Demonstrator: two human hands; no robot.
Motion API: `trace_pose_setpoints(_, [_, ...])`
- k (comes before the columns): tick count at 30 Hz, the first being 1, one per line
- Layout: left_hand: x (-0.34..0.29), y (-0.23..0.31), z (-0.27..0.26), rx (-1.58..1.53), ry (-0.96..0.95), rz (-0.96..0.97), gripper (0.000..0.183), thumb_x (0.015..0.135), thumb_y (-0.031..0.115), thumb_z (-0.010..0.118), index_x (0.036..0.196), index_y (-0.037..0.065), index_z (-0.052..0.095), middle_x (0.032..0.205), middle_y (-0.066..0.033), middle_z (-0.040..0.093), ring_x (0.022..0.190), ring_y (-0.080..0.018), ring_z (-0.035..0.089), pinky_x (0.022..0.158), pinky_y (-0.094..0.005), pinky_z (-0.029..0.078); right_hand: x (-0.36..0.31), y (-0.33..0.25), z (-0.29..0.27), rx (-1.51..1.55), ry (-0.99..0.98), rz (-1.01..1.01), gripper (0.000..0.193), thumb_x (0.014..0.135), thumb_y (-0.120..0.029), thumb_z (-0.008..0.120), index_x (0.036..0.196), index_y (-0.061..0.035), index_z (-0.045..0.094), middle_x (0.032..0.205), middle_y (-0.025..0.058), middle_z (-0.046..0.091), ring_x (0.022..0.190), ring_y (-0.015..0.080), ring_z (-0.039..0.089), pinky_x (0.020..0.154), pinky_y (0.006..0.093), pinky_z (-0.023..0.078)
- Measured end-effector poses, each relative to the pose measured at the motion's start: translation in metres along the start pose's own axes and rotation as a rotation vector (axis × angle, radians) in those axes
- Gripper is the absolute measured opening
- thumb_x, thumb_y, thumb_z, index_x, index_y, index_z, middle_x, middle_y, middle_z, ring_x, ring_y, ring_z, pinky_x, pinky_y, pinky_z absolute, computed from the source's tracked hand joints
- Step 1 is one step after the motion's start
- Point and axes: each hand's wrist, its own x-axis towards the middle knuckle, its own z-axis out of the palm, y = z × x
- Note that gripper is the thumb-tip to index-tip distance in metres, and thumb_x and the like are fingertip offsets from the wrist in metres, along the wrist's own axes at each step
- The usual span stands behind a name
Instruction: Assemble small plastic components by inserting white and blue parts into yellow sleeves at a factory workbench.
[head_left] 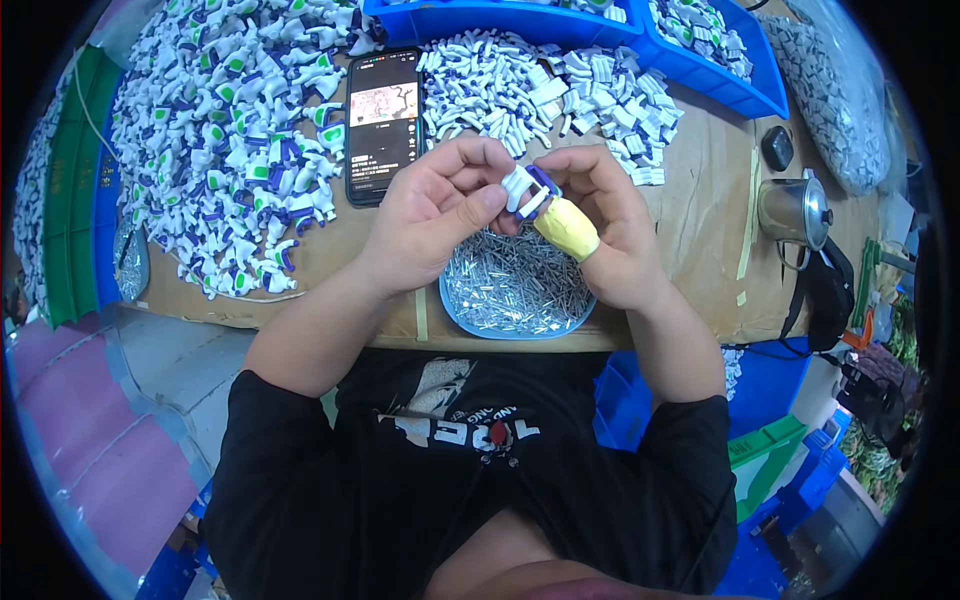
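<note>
Both my hands meet above a blue tray (517,334) heaped with small metal pins (510,285). Between thumb and fingers, my left hand (430,205) pinches a small white plastic toy part (515,187). Against it, my right hand (622,240) grips a purple-and-white plastic toy part (540,180). The two parts touch; whether they are joined I cannot tell. A yellow wrapping (568,232) covers my right thumb. My fingers hide some of both parts.
A phone (384,130) lies beyond my left hand, beside a large pile of white, purple and green toy pieces (230,150). Small white parts (490,85) lie ahead, before blue bins (715,75). At right stand a metal cup (790,210) and a black object (777,148).
</note>
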Motion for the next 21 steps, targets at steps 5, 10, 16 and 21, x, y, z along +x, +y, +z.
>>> trace_pose_setpoints(5, [0.0005,-0.0011,-0.0009,-0.032,0.064,-0.009,0.025,0.094,0.008,0.053,0.117,0.001,0.047,0.099,-0.0103,0.062,0.083,-0.0123,0.060,0.075,-0.0249,0.050,-0.0022,-0.0025,0.0003,-0.050,-0.027,0.008,0.041,0.086,-0.009,0.060,0.121,0.0015,0.043,0.110,0.0115,0.056,0.102,0.0174,0.057,0.089,0.0306,0.044])
trace_pose_setpoints(10, [-0.0002,0.0013,0.0007,-0.003,0.039,-0.021,0.025,0.094,0.008,0.053,0.117,0.001,0.047,0.099,-0.0103,0.062,0.083,-0.0121,0.059,0.076,-0.0249,0.050,-0.0016,-0.0010,-0.0004,0.008,-0.005,-0.001,0.041,0.086,-0.010,0.061,0.121,0.0018,0.044,0.111,0.0115,0.056,0.102,0.0170,0.057,0.088,0.0292,0.046])
trace_pose_setpoints(16, [0.0000,0.0013,0.0023,0.036,0.040,0.006,0.024,0.095,0.007,0.052,0.118,0.001,0.047,0.099,-0.0101,0.062,0.084,-0.0119,0.059,0.076,-0.0248,0.050,-0.0011,-0.0001,-0.0022,0.001,-0.009,0.011,0.041,0.087,-0.009,0.061,0.122,0.0019,0.044,0.112,0.0113,0.056,0.103,0.0168,0.057,0.086,0.0285,0.047])
trace_pose_setpoints(21, [-0.0003,0.0001,0.0049,0.120,0.033,0.064,0.027,0.095,0.007,0.053,0.119,-0.002,0.045,0.101,-0.0102,0.060,0.087,-0.0108,0.058,0.076,-0.0230,0.049,-0.0017,-0.0007,-0.0027,0.007,0.011,0.034,0.040,0.086,-0.009,0.060,0.122,0.0021,0.044,0.111,0.0118,0.056,0.102,0.0169,0.057,0.088,0.0291,0.046])
